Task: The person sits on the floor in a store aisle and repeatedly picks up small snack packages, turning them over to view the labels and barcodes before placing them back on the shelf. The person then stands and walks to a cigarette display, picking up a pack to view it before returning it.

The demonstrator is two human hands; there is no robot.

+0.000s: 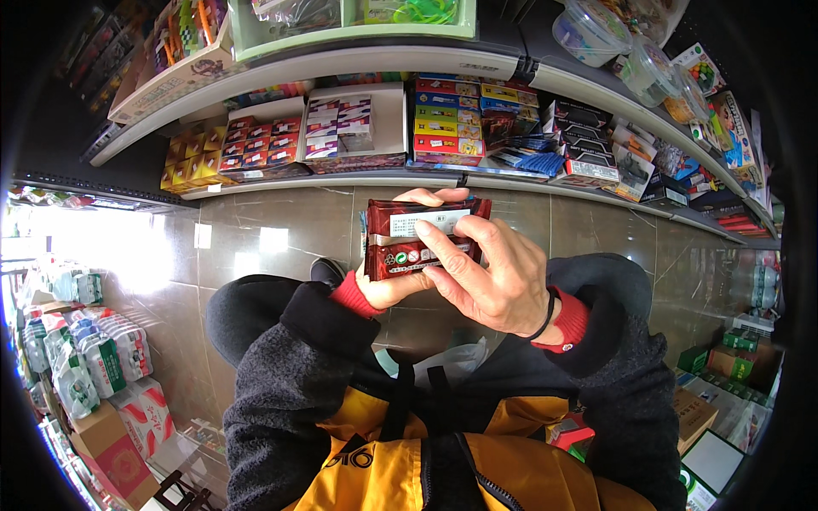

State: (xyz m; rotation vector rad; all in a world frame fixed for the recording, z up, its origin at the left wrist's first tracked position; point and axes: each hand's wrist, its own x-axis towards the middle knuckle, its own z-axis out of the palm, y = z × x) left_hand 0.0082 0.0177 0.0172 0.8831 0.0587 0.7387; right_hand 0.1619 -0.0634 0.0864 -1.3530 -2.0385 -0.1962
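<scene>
A dark red foil packet [383,255], with a white printed label and small symbols on its face, is held level above the tiled floor. My left hand [391,289] supports it from below and behind, its fingertips showing over the far edge. Over the packet's face lies my right hand [495,274]. Two of its fingertips touch the white label, while the thumb rests by the near edge; whether these fingers also grip the packet is unclear. A sliver of something blue shows behind the packet's left edge.
Ahead, a low shelf [358,182] carries boxes of small cartons, colourful stacked boxes [447,118] and loose blue packets [527,156]. An upper shelf edge [383,61] overhangs it. Bottled-water packs [96,358] stand at left, cartons [696,409] at right. My bent knees flank the hands.
</scene>
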